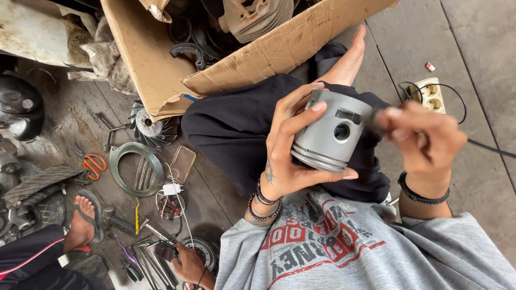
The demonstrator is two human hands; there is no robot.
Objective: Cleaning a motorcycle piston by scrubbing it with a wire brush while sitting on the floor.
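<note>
I have the piston (332, 135) up in front of my chest, above my lap, held in my left hand (290, 147): fingers wrapped over the crown end, thumb under the ringed end, closed firmly round the skirt. My right hand (424, 137) is pinched shut on a thin dark tool (376, 121) whose tip sits at the piston's side near the pin hole; a black cable (489, 147) trails off to the right from it (the hand is blurred, so I can't tell just what the tool is).

The piston looks like solid grey metal, so I judge it rigid and weighty for its size, with a smooth skirt that could slip if oily. The skirt is the place to hold it, spanning the full width as now, keeping clear of the ring grooves and the pin hole. Dropped on the concrete floor (473, 53), it could dent at the edge.

Another person's hand (185, 263) works among tools at lower left.
</note>
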